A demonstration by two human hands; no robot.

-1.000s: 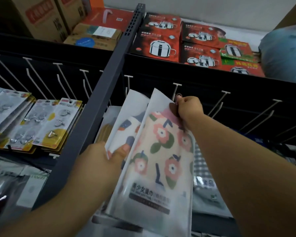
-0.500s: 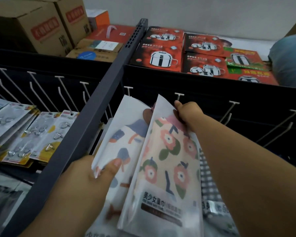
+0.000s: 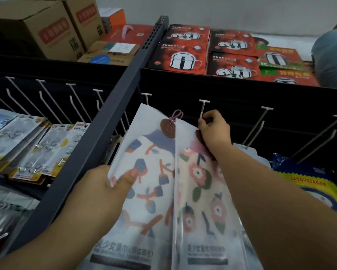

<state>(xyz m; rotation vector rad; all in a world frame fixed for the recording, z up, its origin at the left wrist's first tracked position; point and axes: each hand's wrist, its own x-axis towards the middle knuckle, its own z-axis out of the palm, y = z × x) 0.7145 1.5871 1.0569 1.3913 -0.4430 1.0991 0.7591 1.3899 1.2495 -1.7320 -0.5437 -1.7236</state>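
centre frame: frosted flower-print towel packet [image 3: 200, 191] hanging under right hand [image 3: 215, 131], fingers pinching its top | left hand [image 3: 103, 193] thumb-gripping blue-orange print packet [image 3: 150, 191]

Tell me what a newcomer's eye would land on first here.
At centre are two frosted towel packets. The left hand grips the blue-and-orange packet, and the right hand pinches the top of the flower-print packet beside a white peg hook. Above them, red pot boxes line the top shelf.
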